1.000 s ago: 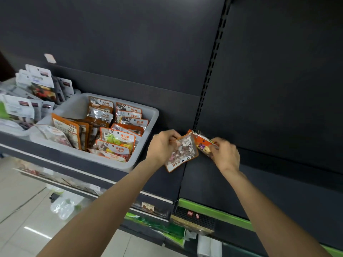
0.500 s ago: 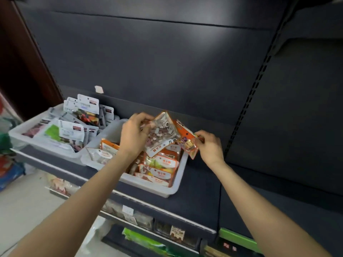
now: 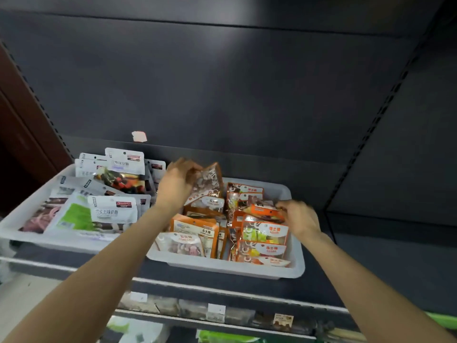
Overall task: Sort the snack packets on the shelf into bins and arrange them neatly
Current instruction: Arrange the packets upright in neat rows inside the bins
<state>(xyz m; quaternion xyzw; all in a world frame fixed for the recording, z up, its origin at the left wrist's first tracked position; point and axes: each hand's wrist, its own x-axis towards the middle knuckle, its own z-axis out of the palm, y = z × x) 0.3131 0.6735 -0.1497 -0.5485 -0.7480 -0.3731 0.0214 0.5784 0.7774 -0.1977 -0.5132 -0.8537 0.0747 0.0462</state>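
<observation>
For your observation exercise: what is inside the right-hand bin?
The right bin holds orange snack packets standing in rows. Each hand, left and right, grips another. The bin's floor is covered.

Two bare forearms show, each ending in a bare hand: the left hand [image 3: 176,186] at about 11 o'clock from the frame's centre bottom, the right hand [image 3: 300,220] at about 1 o'clock. No sleeve, watch, ring or glove shows on either, and both arms are uncovered right to the frame's lower edge. The fingers are blurred, so nail detail cannot be made out.
</observation>
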